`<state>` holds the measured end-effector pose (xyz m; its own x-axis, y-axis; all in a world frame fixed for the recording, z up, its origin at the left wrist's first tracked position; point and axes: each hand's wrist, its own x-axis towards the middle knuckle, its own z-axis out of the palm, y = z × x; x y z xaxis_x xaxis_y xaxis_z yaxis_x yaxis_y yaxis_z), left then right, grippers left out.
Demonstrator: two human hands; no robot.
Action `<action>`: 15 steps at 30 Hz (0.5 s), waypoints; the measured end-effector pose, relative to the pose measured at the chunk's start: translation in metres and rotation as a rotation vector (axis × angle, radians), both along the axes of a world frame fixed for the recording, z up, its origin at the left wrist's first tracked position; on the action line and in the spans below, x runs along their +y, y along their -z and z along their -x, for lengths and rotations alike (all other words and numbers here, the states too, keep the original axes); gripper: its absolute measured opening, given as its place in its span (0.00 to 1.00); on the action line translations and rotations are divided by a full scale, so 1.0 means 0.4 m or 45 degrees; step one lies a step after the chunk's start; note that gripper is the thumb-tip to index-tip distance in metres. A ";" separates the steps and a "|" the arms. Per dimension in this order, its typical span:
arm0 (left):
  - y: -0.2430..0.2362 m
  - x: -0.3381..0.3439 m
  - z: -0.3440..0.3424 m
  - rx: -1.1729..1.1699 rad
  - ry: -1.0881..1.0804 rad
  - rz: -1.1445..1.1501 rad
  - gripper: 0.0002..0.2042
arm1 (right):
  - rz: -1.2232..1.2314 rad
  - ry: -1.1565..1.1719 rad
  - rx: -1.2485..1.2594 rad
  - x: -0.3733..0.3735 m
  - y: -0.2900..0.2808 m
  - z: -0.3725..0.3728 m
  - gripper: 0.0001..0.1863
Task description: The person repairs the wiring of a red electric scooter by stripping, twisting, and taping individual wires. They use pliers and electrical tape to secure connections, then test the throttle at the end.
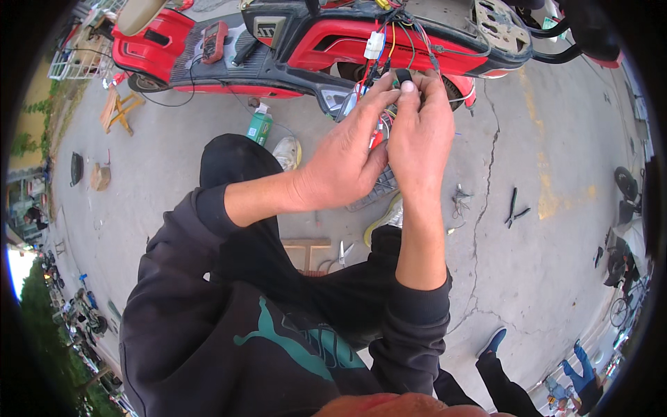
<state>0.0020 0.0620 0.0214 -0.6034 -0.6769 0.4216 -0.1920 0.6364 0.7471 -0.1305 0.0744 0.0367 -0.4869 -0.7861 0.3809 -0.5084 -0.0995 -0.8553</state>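
Both my hands meet at the wiring of a red electric scooter (316, 52) with its side panels opened up. My left hand (344, 156) is closed, its fingertips among the coloured wires (391, 45); what they grip is hidden. My right hand (422, 132) is closed too, with the thumb pressed against a small black piece (401, 75) whose kind I cannot make out. A white plug connector (374, 45) hangs on the wires just above my fingers. Below the hands, red-ended leads show between my wrists.
A red multimeter (215, 42) rests on the scooter's footboard. On the concrete lie black-handled pliers (513, 208), scissors (343, 254), wire scraps (460, 201) and a green box (260, 128). A small wooden stool (122, 112) stands at left. Another person's leg (497, 368) shows at lower right.
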 end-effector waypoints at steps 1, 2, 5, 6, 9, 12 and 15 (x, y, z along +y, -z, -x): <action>0.011 0.002 0.002 -0.029 0.009 0.002 0.32 | -0.050 -0.008 -0.069 -0.006 -0.003 0.004 0.12; 0.018 0.003 0.003 -0.058 0.019 0.005 0.34 | -0.165 -0.033 -0.178 -0.018 0.001 0.017 0.13; 0.008 -0.009 0.013 -0.056 0.170 -0.031 0.36 | -0.272 -0.164 -0.427 -0.031 -0.022 0.049 0.14; 0.016 -0.011 0.021 -0.050 0.184 0.067 0.37 | -0.308 -0.223 -0.540 -0.031 -0.034 0.063 0.14; 0.029 -0.019 0.028 -0.084 0.034 0.028 0.37 | -0.336 -0.427 -0.686 -0.033 -0.039 0.091 0.14; 0.049 -0.054 0.003 -0.097 -0.007 0.070 0.36 | -0.353 -0.477 -0.796 -0.048 -0.046 0.094 0.13; 0.067 -0.078 -0.002 -0.081 -0.070 -0.099 0.35 | -0.308 -0.546 -0.933 -0.059 -0.046 0.092 0.13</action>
